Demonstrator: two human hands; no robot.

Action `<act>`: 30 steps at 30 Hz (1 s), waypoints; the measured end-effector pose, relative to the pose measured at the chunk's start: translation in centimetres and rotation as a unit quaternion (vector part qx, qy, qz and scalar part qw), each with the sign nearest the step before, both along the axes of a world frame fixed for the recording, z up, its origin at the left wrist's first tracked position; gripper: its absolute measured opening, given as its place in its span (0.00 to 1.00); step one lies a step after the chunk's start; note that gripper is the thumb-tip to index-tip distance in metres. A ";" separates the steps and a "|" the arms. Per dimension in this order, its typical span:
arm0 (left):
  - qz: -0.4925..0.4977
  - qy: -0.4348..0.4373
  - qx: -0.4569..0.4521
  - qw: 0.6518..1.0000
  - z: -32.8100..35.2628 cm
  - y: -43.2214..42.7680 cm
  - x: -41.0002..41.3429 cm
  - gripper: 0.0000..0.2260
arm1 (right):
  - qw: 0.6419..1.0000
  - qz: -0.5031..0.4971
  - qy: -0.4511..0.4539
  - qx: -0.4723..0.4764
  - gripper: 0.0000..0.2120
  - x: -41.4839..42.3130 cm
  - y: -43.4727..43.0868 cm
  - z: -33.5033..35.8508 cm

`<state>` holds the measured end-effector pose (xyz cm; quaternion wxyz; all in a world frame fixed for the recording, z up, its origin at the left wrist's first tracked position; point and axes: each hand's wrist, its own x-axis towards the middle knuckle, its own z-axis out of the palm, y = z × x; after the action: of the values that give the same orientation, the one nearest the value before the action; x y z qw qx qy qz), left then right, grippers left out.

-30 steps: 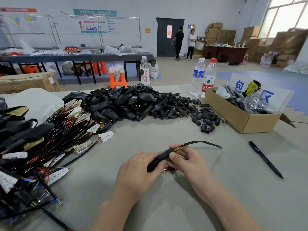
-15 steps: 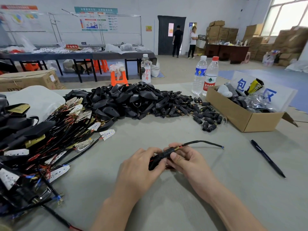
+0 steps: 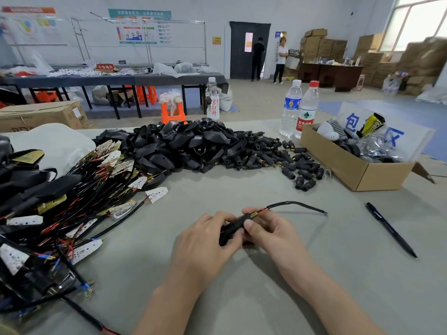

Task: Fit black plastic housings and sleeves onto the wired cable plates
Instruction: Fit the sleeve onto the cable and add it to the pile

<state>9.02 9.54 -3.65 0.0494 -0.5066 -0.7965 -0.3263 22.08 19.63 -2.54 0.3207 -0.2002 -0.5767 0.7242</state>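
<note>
Straight ahead, far beyond the left hand [image 3: 205,240], a clear bottle [image 3: 213,102] carried red vertical characters, 京白开. Beyond the right hand [image 3: 271,233], a red-capped bottle [image 3: 306,110] bore a red label reading 农夫山泉. Further to the right of that hand, a white sign [image 3: 387,134] propped in a cardboard box [image 3: 350,170] showed large blue characters 包 and 区, with the middle of the sign hidden. Far off to the left, a red placard [image 3: 105,66] on a distant table [image 3: 72,79] read 不合格区. The wall posters [image 3: 140,27] were too blurred to read.
</note>
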 end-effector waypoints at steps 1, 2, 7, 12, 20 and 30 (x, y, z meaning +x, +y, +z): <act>0.000 0.003 -0.003 1.000 0.0 0.0 0.0 0.18 | 1.000 -0.003 -0.001 0.000 0.09 0.0 0.0 0.0; -0.001 0.011 -0.006 1.000 0.0 0.0 -0.1 0.18 | 1.000 -0.006 -0.002 0.001 0.09 0.0 0.1 0.0; -0.004 0.042 -0.003 0.999 0.0 0.0 -0.1 0.17 | 1.000 -0.014 -0.008 -0.001 0.09 0.0 0.2 -0.1; -0.007 0.049 0.000 0.999 0.0 0.1 -0.1 0.16 | 1.000 -0.015 -0.008 -0.019 0.09 0.0 0.3 -0.2; -0.010 0.013 0.006 1.000 0.2 -0.1 0.4 0.20 | 0.999 0.007 -0.013 -0.030 0.10 0.0 0.0 0.0; -0.016 0.033 0.021 0.999 0.0 0.0 0.1 0.16 | 0.999 0.029 -0.026 -0.007 0.09 0.4 -0.5 0.9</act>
<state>9.14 9.51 -3.64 0.0812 -0.5289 -0.7791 -0.3265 22.45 19.16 -1.67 0.2825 -0.2042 -0.5858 0.7317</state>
